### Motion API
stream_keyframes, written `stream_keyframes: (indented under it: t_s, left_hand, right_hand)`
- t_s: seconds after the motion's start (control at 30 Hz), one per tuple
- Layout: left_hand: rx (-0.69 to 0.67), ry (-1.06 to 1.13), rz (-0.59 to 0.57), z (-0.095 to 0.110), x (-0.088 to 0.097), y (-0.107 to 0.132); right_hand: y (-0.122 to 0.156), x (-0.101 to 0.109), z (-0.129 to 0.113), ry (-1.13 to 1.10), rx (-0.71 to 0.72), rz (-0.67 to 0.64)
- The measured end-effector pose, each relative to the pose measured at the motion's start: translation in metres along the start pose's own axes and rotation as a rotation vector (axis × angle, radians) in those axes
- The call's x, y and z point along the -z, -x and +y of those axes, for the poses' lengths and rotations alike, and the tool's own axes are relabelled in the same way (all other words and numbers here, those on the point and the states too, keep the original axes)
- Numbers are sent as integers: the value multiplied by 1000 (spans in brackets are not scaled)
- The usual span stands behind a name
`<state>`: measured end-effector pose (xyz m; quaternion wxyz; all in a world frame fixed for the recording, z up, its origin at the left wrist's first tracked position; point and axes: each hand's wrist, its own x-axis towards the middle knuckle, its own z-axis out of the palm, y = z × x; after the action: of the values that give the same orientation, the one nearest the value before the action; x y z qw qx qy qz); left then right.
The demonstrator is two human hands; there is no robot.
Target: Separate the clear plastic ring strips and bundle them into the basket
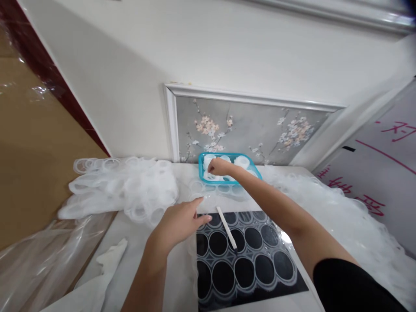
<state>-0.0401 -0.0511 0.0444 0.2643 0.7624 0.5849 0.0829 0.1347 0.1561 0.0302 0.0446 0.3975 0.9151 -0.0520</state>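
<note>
My right hand (218, 166) reaches into a blue-rimmed tray (258, 170) at the back of the table. Its fingers are pinched together at one of the white round pieces (242, 162) in the tray; whatever is between the fingertips is hidden. My left hand (182, 222) hovers at the left edge of a black sheet, thumb and forefinger apart, holding nothing. On the black sheet (253, 289) lies a clear sheet patterned with rings (244, 272). A white stick with a dark tip (226, 229) rests across it.
Translucent ringed plastic sheets (130, 186) are heaped at the left, with another heap (338, 225) along the right. White crumpled material (112, 258) lies front left. Behind the table stands a wall with a framed floral panel (253, 130); a whiteboard (383, 156) with red writing is at the right.
</note>
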Motion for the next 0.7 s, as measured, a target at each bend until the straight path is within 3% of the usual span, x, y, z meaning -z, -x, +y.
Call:
stream_keyframes:
  t_s: [0.1, 0.2, 0.4, 0.53, 0.7]
  left_hand:
    - [21, 13, 42, -4, 1, -8]
    - [41, -1, 71, -4, 0, -32]
    - [122, -303, 313, -5, 7, -127]
    - [79, -428, 312, -12, 7, -179]
    - [55, -537, 315, -12, -6, -206]
  right_hand:
    - [-2, 2, 1, -32, 3, 13]
    - [-3, 4, 2, -50, -1, 17]
    - [1, 2, 14, -50, -103, 86]
    - [2, -12, 19, -15, -220, 60]
    - [-2, -25, 10, 23, -305, 53]
